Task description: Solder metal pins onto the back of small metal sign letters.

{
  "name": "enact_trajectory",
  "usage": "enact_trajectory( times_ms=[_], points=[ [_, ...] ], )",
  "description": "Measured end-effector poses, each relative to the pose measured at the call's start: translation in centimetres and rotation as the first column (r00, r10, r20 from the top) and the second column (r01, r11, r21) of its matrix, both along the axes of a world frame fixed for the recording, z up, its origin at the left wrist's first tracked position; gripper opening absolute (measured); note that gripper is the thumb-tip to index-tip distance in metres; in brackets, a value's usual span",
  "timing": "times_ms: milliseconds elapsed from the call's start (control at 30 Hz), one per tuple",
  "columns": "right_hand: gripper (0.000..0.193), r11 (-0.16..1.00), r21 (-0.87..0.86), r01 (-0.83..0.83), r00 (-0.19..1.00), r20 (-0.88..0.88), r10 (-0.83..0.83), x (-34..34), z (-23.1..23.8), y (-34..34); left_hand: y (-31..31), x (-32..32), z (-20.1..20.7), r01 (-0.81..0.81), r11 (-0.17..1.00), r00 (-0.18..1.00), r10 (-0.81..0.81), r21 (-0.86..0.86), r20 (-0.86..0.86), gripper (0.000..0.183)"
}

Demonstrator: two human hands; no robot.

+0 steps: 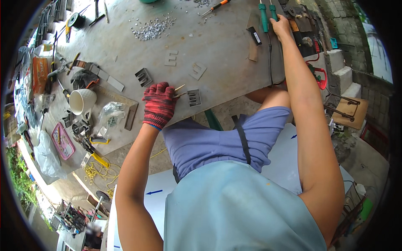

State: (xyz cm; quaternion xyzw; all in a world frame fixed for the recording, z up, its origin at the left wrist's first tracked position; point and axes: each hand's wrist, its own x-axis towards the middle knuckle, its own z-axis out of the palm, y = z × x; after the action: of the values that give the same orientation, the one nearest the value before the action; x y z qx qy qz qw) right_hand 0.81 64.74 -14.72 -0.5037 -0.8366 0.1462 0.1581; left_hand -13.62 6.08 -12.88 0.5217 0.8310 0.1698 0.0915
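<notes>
My left hand (159, 104), in a red and black striped knit glove, is closed near the table's front edge. Two thin tan prongs, like tweezers (180, 88), stick out of its fist. Their lower tip is beside a small grey metal letter shell (194, 98). A similar E-shaped shell (143, 77) lies beyond the glove. Flat metal letter pieces, an E (171, 58) and an S (197, 70), rest farther out. My bare right hand (281, 28) reaches to the far right, its fingers closed at the lower end of a green-handled soldering iron (273, 10). Another green-handled iron (263, 20) lies alongside.
A heap of shiny metal bits (154, 28) and an orange-handled screwdriver (217, 7) lie toward the back. At left are a white mug (82, 101), pliers (99, 158), a pink tray (63, 141) and plastic bags. A dark cord (270, 62) runs over the table's right edge.
</notes>
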Motion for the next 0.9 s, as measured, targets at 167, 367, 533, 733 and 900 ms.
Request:
enact_trajectory(
  times_ms=[167, 367, 533, 733, 900],
  points=[
    [0.045, 0.995, 0.088, 0.046, 0.996, -0.084, -0.039, 1.5, 2.7, -0.7, 0.5, 0.1, -0.1, 0.017, 0.999, 1.0, -0.016, 0.043, -0.026, 0.04],
    [0.043, 0.939, 0.13, -0.318, 0.941, -0.078, 0.329, 5.1, 16.3, -12.5, -1.2, 0.2, -0.3, -0.015, 1.0, 0.999, 0.015, 0.014, -0.038, 0.035],
    [0.033, 0.788, -0.248, -0.563, 0.812, 0.012, 0.584, 9.5, 24.8, -26.2, -0.5, 0.1, -0.6, -0.004, 1.0, 0.998, 0.004, 0.003, -0.065, 0.033],
    [0.026, 0.628, -0.382, -0.678, 0.619, 0.164, 0.768, 9.7, 25.4, -32.1, 0.1, 0.1, -0.6, 0.0, 1.0, 0.998, -0.001, -0.014, -0.067, 0.031],
    [0.024, 0.615, -0.378, -0.692, 0.571, 0.236, 0.787, 8.5, 24.7, -32.6, -0.1, 0.2, -0.5, -0.022, 1.0, 0.996, 0.02, -0.013, -0.09, 0.031]
  ],
)
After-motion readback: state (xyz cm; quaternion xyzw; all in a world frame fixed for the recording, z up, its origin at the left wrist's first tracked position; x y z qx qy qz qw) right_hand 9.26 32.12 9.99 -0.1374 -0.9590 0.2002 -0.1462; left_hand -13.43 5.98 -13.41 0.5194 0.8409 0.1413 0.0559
